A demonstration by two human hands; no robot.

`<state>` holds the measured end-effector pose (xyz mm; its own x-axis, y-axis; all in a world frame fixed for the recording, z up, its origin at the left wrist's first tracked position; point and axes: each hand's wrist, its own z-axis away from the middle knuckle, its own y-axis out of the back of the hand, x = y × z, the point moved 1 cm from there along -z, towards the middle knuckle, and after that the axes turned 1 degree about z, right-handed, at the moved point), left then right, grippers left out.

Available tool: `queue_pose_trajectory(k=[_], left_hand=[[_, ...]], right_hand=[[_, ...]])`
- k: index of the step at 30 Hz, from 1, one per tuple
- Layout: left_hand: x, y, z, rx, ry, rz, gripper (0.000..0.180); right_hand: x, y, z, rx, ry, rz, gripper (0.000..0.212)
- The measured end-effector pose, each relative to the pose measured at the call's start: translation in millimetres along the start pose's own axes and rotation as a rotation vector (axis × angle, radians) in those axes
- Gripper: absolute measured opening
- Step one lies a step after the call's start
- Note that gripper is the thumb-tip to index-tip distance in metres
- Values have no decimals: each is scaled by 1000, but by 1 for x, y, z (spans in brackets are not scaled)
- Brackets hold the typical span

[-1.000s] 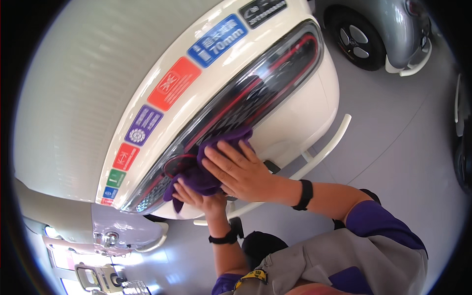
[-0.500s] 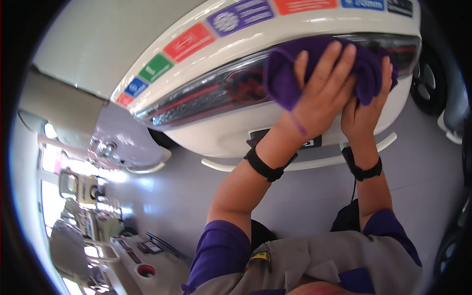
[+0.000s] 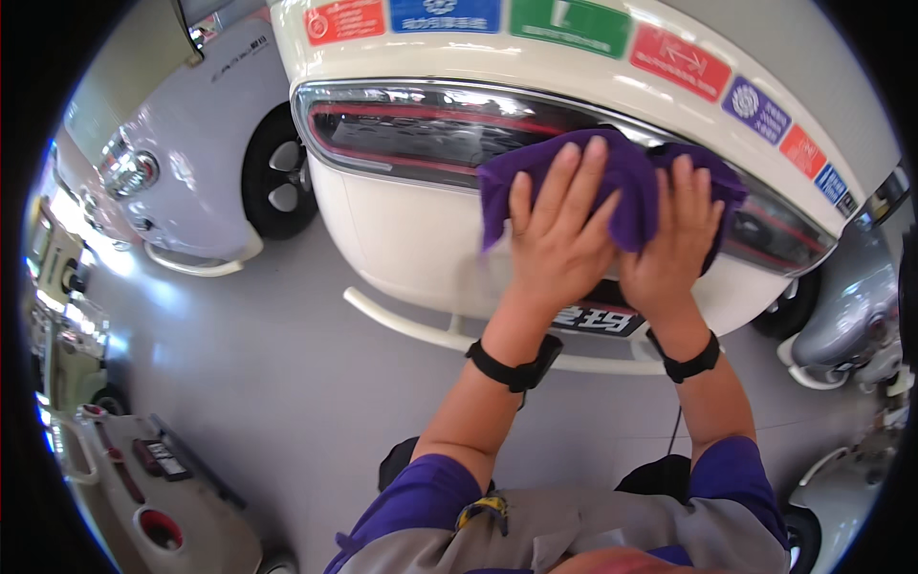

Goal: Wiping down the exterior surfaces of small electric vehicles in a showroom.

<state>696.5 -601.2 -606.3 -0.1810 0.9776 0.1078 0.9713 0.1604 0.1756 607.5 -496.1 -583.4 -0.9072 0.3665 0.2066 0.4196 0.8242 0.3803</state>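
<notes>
A purple cleaning cloth [image 3: 626,182] is bunched against the long dark light strip [image 3: 411,134] on a cream-coloured small vehicle [image 3: 392,225]. My left hand [image 3: 564,225] presses the cloth's left part, its fingers stretched over the fabric. Close beside it, my right hand [image 3: 669,239] holds the right part of the cloth against the strip, fingers extended upward. A fold of cloth stands between the two hands. The palms and the strip's middle are hidden. Below my wrists, a dark plate [image 3: 598,320] shows in part.
Coloured stickers [image 3: 569,27] line the body above the strip. A curved cream bumper bar [image 3: 406,320] juts out low, near my legs. A pale lilac vehicle [image 3: 196,143] stands on the left, a silver one [image 3: 841,297] on the right. Lower left is a beige vehicle part [image 3: 182,488].
Both hands have moved left along the light strip with the cloth, from its right part to over its middle. My view has shifted, bringing the strip's left end and lilac vehicle into fuller view.
</notes>
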Motion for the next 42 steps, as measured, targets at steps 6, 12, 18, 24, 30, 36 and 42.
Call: queue_pose_trajectory(k=[6,12,18,24,30,36,42], left_hand=[[-69,32,-5,138,93,-82,35],[-138,51,4,287,263,-57,46],[-159,71,0,255,389,107,62],[-107,44,-7,208,418,-1,54],[-45,43,-10,-37,115,85,45],[-84,40,-3,201,218,32,40],[-111,60,-20,308,320,206,43]], right_hand=[[-69,-23,-60,14,214,87,50],[-131,-54,-105,-32,393,-18,63],[-174,-82,-127,53,667,-68,53],[-115,-40,-104,-12,406,-79,46],[-55,6,-59,-113,222,48,56],[-89,-15,-87,-105,314,-82,50],[-122,-52,-123,128,376,-206,46]])
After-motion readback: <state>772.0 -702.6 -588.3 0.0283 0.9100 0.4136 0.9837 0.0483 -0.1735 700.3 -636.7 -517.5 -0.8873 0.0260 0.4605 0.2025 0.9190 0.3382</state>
